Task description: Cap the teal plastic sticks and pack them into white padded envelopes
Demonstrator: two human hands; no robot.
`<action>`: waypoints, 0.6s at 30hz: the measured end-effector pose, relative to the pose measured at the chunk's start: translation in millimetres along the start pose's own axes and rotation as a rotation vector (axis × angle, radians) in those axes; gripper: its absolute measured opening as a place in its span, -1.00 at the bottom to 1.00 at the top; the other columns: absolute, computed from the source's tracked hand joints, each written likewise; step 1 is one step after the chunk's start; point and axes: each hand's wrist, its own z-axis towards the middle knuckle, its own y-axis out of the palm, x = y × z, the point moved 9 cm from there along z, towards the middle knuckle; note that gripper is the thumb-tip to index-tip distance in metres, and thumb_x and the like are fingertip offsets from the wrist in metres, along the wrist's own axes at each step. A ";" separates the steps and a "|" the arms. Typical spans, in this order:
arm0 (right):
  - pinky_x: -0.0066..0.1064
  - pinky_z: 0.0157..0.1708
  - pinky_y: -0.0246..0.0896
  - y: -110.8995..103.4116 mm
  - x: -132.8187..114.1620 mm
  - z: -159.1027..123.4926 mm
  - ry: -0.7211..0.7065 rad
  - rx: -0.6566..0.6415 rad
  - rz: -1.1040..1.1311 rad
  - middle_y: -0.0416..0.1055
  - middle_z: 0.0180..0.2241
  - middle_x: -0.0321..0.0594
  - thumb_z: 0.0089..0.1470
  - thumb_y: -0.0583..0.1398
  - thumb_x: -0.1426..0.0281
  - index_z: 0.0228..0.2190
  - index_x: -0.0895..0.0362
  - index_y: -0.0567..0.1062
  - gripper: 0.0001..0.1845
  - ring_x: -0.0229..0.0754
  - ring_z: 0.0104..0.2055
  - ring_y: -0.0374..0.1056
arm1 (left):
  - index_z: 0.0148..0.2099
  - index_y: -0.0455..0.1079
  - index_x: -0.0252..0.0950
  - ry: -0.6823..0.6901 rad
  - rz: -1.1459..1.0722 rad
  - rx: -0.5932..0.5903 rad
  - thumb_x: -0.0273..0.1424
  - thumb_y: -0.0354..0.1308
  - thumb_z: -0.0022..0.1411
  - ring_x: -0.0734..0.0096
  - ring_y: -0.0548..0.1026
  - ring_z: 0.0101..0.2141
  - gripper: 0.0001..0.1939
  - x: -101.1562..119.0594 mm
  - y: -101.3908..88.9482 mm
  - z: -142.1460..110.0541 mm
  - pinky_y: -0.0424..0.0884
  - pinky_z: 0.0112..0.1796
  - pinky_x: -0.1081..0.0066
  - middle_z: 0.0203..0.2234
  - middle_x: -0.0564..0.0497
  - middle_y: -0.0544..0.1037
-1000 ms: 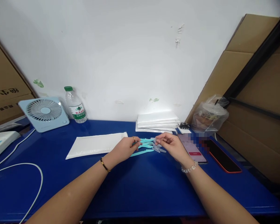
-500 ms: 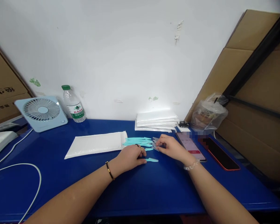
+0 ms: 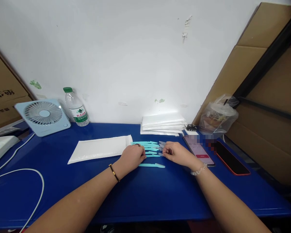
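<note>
Several turquoise eyebrow razors (image 3: 150, 142) lie side by side on the blue table, their blade ends toward the right. My left hand (image 3: 133, 157) is closed over the handles, its thumb and finger pinching the razor (image 3: 153, 156) on the near side of the group. A single eyebrow razor (image 3: 152, 165) lies apart, nearer to me. My right hand (image 3: 176, 154) is closed in a pinch at the razor tips, on one of the translucent blade covers (image 3: 162, 143); its fingers partly hide them. Left of the razors lies a white padded mailer (image 3: 99, 149), its opening next to the handles.
Against the wall are a stack of white mailers (image 3: 163, 124), a water bottle (image 3: 77, 108) and a blue fan (image 3: 44, 117). Two phones (image 3: 200, 151) and a bagged drink cup (image 3: 217, 116) stand or lie at the right. A white cable (image 3: 40, 181) curves at the left.
My left hand has moved slightly left and off the nearest single razor, now gripping one in the group. The razors are spread a little further toward me. My right hand stays about where it was.
</note>
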 end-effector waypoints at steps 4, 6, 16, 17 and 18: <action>-0.45 -0.47 0.13 -1.3 -1.6 -1.0 -0.012 0.005 0.029 0.35 -0.46 -0.24 0.07 0.16 0.42 -0.50 0.13 0.48 -0.86 -0.25 -0.46 0.28 | -0.40 0.39 -0.27 0.011 -0.008 0.000 -0.36 0.09 0.15 0.35 0.43 -0.41 -0.87 1.1 -0.3 0.0 0.21 -0.45 0.42 -0.43 -0.01 0.50; -0.45 -0.47 0.13 -2.4 -3.3 -1.2 -0.021 0.007 0.036 0.35 -0.46 -0.23 0.07 0.16 0.41 -0.51 0.13 0.48 -0.84 -0.25 -0.46 0.29 | -0.40 0.39 -0.27 0.007 -0.013 0.001 -0.36 0.10 0.15 0.34 0.42 -0.42 -0.87 0.6 -0.8 -0.1 0.20 -0.45 0.42 -0.44 -0.01 0.50; -0.43 -0.48 0.15 5.5 -15.4 2.0 -0.064 -0.015 0.102 0.35 -0.51 -0.26 0.06 0.16 0.43 -0.51 0.13 0.48 -0.85 -0.25 -0.46 0.27 | -0.42 0.41 -0.27 0.033 -0.061 0.012 -0.36 0.11 0.15 0.37 0.42 -0.42 -0.86 4.5 2.9 1.1 0.21 -0.42 0.42 -0.42 -0.01 0.51; -0.43 -0.48 0.15 7.5 -17.8 2.0 -0.065 -0.024 0.112 0.35 -0.52 -0.27 0.06 0.17 0.42 -0.51 0.13 0.49 -0.85 -0.25 -0.46 0.27 | -0.42 0.42 -0.27 0.038 -0.074 0.008 -0.36 0.11 0.15 0.37 0.42 -0.42 -0.86 6.0 3.7 0.9 0.21 -0.42 0.43 -0.42 0.00 0.51; -0.43 -0.48 0.16 9.0 -19.8 1.8 -0.066 -0.033 0.124 0.36 -0.52 -0.27 0.05 0.17 0.42 -0.51 0.13 0.49 -0.85 -0.25 -0.46 0.28 | -0.43 0.42 -0.27 0.040 -0.090 -0.005 -0.36 0.12 0.14 0.38 0.42 -0.43 -0.86 7.0 4.9 0.6 0.20 -0.43 0.43 -0.43 0.01 0.52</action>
